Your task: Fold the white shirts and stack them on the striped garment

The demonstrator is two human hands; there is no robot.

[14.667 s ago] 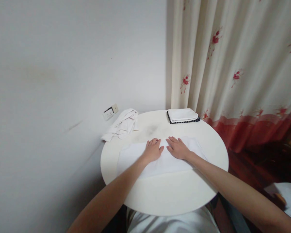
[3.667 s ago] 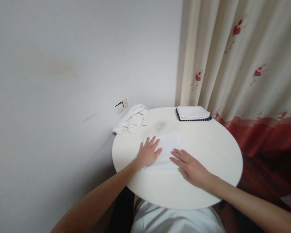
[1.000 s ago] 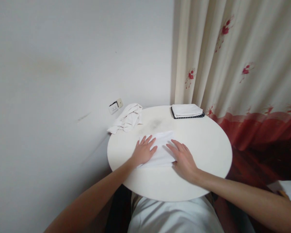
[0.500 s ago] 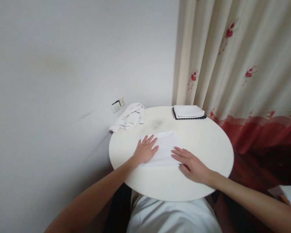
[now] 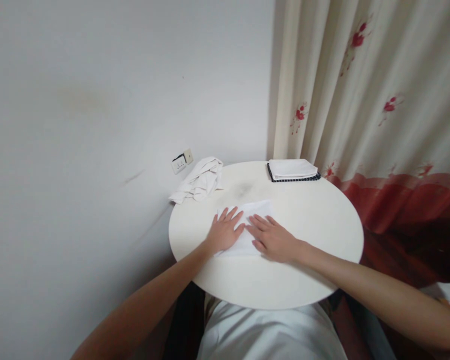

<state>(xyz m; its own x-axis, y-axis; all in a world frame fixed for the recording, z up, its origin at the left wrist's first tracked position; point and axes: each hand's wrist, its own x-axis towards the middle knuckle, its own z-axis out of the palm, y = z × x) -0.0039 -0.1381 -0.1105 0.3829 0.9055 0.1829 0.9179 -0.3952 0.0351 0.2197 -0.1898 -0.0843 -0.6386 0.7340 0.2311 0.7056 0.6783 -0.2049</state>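
Your left hand [image 5: 225, 234] lies palm down with its fingers fanned apart, and your right hand [image 5: 275, 242] lies palm down beside it, its fingers a little closer together and pointing toward ten o'clock. Neither hand pinches anything; both rest on the white cloth [image 5: 244, 244], a flat rectangle set just toward nine o'clock from the middle of the round white surface [image 5: 262, 280]. Your left hand covers the cloth's nine o'clock side, your right hand its three o'clock side, and the fingertips of the two are near each other.

Beyond the cloth, toward eleven o'clock, you have a grey smudge [image 5: 243, 189] on the surface. At ten to eleven, a crumpled cloth [image 5: 202, 179] lies over the rim. At one o'clock sits a folded cloth [image 5: 292, 168] on top of a dark piece [image 5: 296, 180] with a white-marked edge.

The pale wall [image 5: 97, 90] runs from nine round to twelve, with a socket [image 5: 179, 164] at ten. From one to three hangs a cream curtain [image 5: 333, 100] with red flowers and a red hem. Dark reddish floor [image 5: 390, 255] shows at four, and your white clothing [image 5: 273, 332] at six.
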